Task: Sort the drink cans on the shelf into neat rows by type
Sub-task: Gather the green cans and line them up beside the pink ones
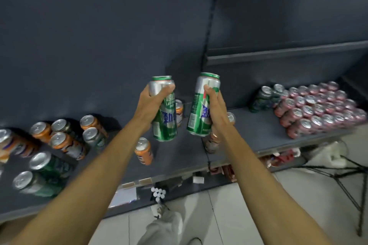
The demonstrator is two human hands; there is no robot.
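Head view, dark grey metal shelf (258, 125), matte, flat, with a dark back panel.

Far left: loose cluster of aluminium cans, silver tops up. Orange cans (59, 141) stand mixed with dark green cans (47, 165), no rows; one partly cut off at the frame edge shows orange, white and purple print.

Left of centre: single orange can (143, 151), standing alone on the shelf near the front edge.

Centre: left hand (153, 103), fingers curled round a tall green can (164, 117), glossy, silver near the top, white and blue print, held upright above the shelf. Behind it, a further orange can, mostly hidden.

Right of centre: right hand (214, 105), thumb and fingers wrapped round a second tall green can (201, 109), same print, tilted slightly, clear of the shelf and apart from the first. Below the wrist, a copper-toned can (212, 141), partly covered by the forearm.

Right: small group of dark green cans (262, 98) at the back, touching a packed block of pink-red cans (318, 105) in neat diagonal rows.

Below the shelf: lower shelf with red packets (282, 158), blurred; pale tiled floor (258, 205); black wire stand (348, 181) at far right.
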